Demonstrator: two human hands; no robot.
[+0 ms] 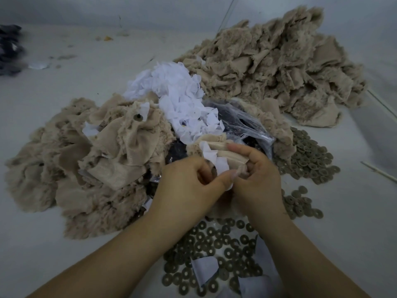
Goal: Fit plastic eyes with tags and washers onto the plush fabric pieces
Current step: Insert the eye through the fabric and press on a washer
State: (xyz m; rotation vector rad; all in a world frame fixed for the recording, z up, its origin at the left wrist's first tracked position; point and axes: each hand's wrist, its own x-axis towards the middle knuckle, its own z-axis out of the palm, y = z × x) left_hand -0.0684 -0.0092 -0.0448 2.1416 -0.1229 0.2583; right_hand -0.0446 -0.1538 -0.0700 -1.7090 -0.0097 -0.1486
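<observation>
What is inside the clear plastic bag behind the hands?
Through the clear plastic bag only small dark pieces show, probably plastic eyes. White tags and beige plush cover its left part, so the rest is hidden.

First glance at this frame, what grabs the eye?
Both hands, left hand and right hand, at centre, pinching a beige plush piece with a white tag. Big beige fabric piles sit far right and near left; grey washers lie scattered below the wrists.
</observation>
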